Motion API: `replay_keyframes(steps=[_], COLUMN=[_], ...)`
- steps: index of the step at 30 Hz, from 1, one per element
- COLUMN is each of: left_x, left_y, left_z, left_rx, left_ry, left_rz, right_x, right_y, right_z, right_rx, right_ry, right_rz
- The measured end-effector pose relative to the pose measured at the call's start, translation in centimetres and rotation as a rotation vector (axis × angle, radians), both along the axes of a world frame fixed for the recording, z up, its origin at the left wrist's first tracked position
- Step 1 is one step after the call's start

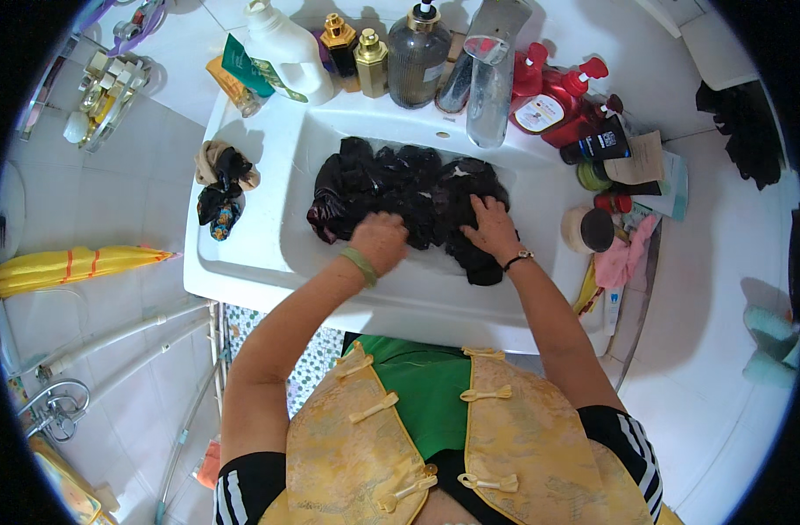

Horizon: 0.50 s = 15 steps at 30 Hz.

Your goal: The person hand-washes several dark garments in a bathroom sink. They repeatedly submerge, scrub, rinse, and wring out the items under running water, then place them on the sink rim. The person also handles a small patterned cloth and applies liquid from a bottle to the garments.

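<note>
A bunched heap of wet black fabric (406,190) lies in the basin of a white ceramic sink (538,289) in front of me. A patterned dark reddish part shows at its left end. My left hand (379,244), with a pale green bangle on the wrist, is curled against the heap's near edge. It is slightly blurred and its fingertips are hidden. My right hand (493,228) rests on the right part of the fabric with its fingers spread. A dark bracelet with a light charm (519,258) circles that wrist.
Small crumpled cloths (223,187) lie on the sink's left ledge. Along the back stand a white jug (288,59), a grey pump bottle (418,62), a clear faucet-like column (488,92) and red pump bottles (557,105). A jar with a dark lid (587,230) is at right.
</note>
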<state>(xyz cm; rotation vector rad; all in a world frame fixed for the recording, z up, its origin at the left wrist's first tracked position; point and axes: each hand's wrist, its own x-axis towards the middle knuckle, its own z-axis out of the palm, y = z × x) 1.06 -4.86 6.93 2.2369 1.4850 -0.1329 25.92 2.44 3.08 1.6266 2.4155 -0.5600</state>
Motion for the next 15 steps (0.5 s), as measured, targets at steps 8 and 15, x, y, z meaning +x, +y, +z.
replay_keyframes(steps=[8, 15], left_x=[6.3, 7.9], left_y=[0.1, 3.1], left_z=[-4.2, -1.9], left_rx=[-1.22, -1.328], left_ry=[-1.134, -2.01], left_rz=[1.217, 0.933], right_x=[-1.3, -1.4], right_y=[-1.6, -2.3], right_z=[9.8, 17.2], right_rx=[-0.683, -0.763], right_ry=[1.067, 1.131], right_rz=[-0.491, 0.02])
